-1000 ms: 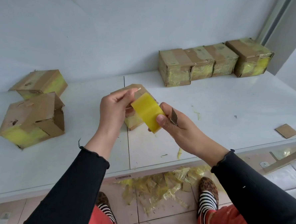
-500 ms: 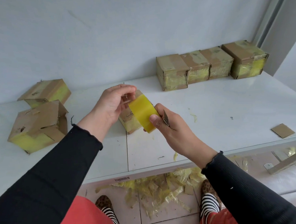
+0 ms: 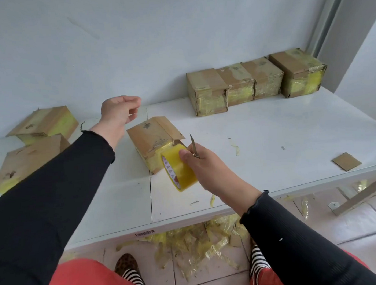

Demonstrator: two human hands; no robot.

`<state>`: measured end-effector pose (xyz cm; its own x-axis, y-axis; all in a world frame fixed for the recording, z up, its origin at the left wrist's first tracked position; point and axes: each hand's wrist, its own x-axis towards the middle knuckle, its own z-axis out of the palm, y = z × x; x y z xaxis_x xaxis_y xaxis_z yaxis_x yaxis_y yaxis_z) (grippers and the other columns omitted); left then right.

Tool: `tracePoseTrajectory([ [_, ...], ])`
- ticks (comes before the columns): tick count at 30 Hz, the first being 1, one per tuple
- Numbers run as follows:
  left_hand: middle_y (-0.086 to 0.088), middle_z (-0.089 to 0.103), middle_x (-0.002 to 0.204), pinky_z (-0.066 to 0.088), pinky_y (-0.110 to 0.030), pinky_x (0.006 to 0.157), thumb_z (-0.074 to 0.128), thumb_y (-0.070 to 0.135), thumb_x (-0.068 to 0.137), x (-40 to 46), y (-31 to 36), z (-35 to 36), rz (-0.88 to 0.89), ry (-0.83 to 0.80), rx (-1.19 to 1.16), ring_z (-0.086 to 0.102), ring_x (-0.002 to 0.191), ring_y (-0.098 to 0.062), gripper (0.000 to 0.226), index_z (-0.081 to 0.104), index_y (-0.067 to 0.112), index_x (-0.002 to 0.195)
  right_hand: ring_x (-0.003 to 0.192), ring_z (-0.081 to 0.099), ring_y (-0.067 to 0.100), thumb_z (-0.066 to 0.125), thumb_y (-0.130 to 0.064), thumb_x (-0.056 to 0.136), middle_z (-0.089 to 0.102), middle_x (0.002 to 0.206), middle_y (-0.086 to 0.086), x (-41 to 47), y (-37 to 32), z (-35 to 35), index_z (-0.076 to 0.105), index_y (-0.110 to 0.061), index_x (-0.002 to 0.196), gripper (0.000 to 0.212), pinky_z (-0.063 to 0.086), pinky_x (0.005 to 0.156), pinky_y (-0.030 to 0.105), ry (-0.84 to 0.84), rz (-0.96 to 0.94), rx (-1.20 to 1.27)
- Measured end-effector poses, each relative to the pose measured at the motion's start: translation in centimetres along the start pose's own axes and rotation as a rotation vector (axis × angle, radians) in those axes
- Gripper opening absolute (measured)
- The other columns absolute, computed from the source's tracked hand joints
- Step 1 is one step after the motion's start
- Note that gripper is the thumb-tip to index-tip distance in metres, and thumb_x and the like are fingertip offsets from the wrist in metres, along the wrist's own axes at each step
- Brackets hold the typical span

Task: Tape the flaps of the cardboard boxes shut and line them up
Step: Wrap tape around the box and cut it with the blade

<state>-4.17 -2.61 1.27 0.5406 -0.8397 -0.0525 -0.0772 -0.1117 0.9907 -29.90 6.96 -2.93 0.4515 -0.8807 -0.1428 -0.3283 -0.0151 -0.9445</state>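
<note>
Since half a second ago, my left hand (image 3: 120, 111) has pulled up and away from the tape roll (image 3: 178, 168), and my right hand (image 3: 202, 163) has dropped lower with the roll. Now my left hand hangs in the air with finger and thumb pinched together; a thin clear strip of tape looks stretched from them down toward the roll, but it is too faint for me to be sure. My right hand grips the yellow roll, thumb on top, and it also holds a small blade (image 3: 194, 145) that points up just past the thumb. Right behind the roll, almost touching it, sits the open box (image 3: 152, 138) on the white table (image 3: 270, 141), with one flap sticking out toward the blade. Far past my right hand, by the wall, four taped boxes (image 3: 256, 83) stand side by side in a row. Off beyond my left arm are two more boxes (image 3: 35, 140), close together. A small cardboard piece (image 3: 346, 161) lies on the table, well out to the side of my right hand. Yellow tape scraps (image 3: 199, 240) lie on the floor below the roll.
</note>
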Motion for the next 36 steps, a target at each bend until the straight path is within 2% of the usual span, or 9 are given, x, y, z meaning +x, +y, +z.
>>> tracePoseTrajectory([
  [2,0.006,0.071,0.086,0.055,-0.026,0.084,0.081,0.018,0.088,0.8,-0.6,-0.2,-0.001,-0.038,0.121,0.060,0.079,-0.009,0.005,0.077,0.021,0.089,0.070,0.064,0.000,0.042,-0.044,0.107,0.070,0.072,-0.017,0.1,0.1,0.3,0.050,-0.025,0.115,0.022,0.045,0.063,0.021,-0.013,-0.008,-0.013],
  [4,0.008,0.070,0.086,0.049,-0.022,0.077,0.081,0.020,0.087,1.4,-1.0,-0.2,0.021,-0.020,0.190,0.057,0.081,-0.009,0.006,0.077,0.023,0.088,0.091,0.063,0.011,0.042,-0.040,0.108,0.067,0.103,-0.013,0.2,-0.1,0.3,0.039,-0.025,0.143,0.038,0.048,0.078,0.031,-0.019,-0.045,-0.021],
  [6,0.007,0.070,0.087,0.047,-0.021,0.073,0.082,0.019,0.086,2.0,-1.4,-0.1,0.018,0.003,0.214,0.056,0.083,-0.011,0.007,0.076,0.023,0.086,0.110,0.061,0.018,0.043,-0.033,0.110,0.062,0.127,-0.004,0.3,-0.4,0.4,0.032,-0.028,0.154,0.046,0.049,0.094,0.037,-0.008,-0.102,-0.008],
  [8,0.003,0.071,0.092,0.048,-0.022,0.074,0.081,0.018,0.087,2.4,-2.1,-0.1,-0.005,0.014,0.238,0.057,0.086,-0.012,0.007,0.075,0.021,0.086,0.120,0.059,0.020,0.042,-0.030,0.110,0.061,0.137,0.000,0.4,-0.6,0.5,0.036,-0.029,0.154,0.044,0.048,0.103,0.040,0.015,-0.137,-0.046],
  [11,0.000,0.071,0.095,0.048,-0.024,0.074,0.081,0.015,0.087,2.8,-3.1,0.1,-0.032,0.011,0.260,0.058,0.086,-0.014,0.007,0.075,0.020,0.087,0.122,0.058,0.021,0.041,-0.028,0.110,0.061,0.137,0.001,0.8,-0.7,0.8,0.043,-0.025,0.151,0.042,0.046,0.104,0.041,0.049,-0.144,-0.134],
  [17,0.003,0.069,0.084,0.049,-0.023,0.070,0.081,0.012,0.085,3.5,-4.5,-0.2,-0.067,0.015,0.262,0.058,0.074,-0.012,0.007,0.076,0.016,0.087,0.116,0.059,0.025,0.040,-0.026,0.110,0.063,0.129,0.004,1.4,-0.7,1.3,0.048,-0.021,0.146,0.037,0.047,0.101,0.045,0.057,-0.122,-0.171],
  [24,-0.001,0.067,0.084,0.047,-0.026,0.063,0.079,0.017,0.090,4.2,-5.6,0.0,-0.182,-0.056,0.282,0.059,0.072,-0.014,0.008,0.071,0.017,0.086,0.130,0.054,0.026,0.037,-0.026,0.111,0.057,0.143,0.005,2.6,0.0,2.1,0.043,-0.019,0.152,0.042,0.043,0.108,0.043,0.042,-0.069,-0.234],
  [29,-0.001,0.063,0.087,0.051,-0.030,0.075,0.069,0.022,0.096,5.2,-5.5,0.1,-0.362,-0.161,0.329,0.059,0.078,-0.016,0.007,0.068,0.018,0.090,0.133,0.051,0.028,0.034,-0.025,0.111,0.054,0.148,0.006,3.6,0.6,2.7,0.040,-0.017,0.153,0.043,0.041,0.109,0.042,0.005,-0.034,-0.249],
  [36,-0.004,0.060,0.077,0.054,-0.025,0.050,0.050,0.007,0.103,5.4,-5.9,0.3,-0.470,-0.191,0.364,0.059,0.065,-0.018,0.022,0.056,0.012,0.083,0.123,0.057,0.028,0.035,-0.024,0.111,0.057,0.145,0.004,4.3,0.7,3.4,0.042,-0.016,0.151,0.041,0.045,0.103,0.043,0.010,-0.037,-0.261],
])
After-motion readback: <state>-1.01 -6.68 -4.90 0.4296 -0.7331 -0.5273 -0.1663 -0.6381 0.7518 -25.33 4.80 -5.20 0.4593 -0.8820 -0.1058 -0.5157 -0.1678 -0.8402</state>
